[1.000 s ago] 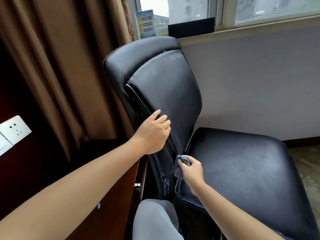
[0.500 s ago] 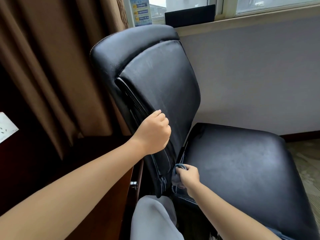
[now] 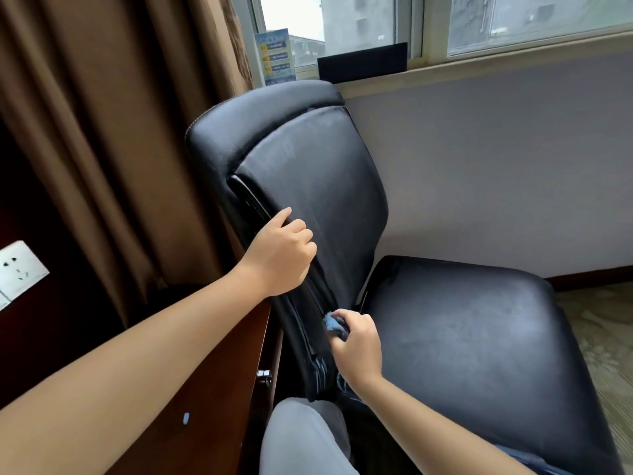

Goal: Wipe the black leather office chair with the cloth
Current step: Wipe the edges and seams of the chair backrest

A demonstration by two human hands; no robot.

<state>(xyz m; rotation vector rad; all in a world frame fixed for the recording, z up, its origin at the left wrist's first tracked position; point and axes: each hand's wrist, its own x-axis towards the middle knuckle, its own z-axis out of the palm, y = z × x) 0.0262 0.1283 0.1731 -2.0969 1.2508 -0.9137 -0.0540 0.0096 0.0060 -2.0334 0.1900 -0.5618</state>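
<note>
The black leather office chair (image 3: 318, 173) fills the middle of the view, its backrest to the left and its seat (image 3: 479, 337) to the right. My left hand (image 3: 281, 255) grips the side edge of the backrest cushion, fingers curled over it. My right hand (image 3: 359, 344) holds a small blue cloth (image 3: 334, 324), bunched in the fingers, against the lower edge of the backrest near the crease with the seat. Most of the cloth is hidden inside the hand.
Brown curtains (image 3: 102, 132) hang to the left, behind the chair. A dark wooden cabinet (image 3: 219, 389) with a white wall socket (image 3: 20, 269) stands on the left. A grey wall (image 3: 496, 149) and window sill (image 3: 479, 68) run behind. My grey-clad knee (image 3: 301, 440) is below.
The right hand with the cloth slid down to the bottom of the backrest edge, then came back up a little. The left hand kept its grip on the backrest.
</note>
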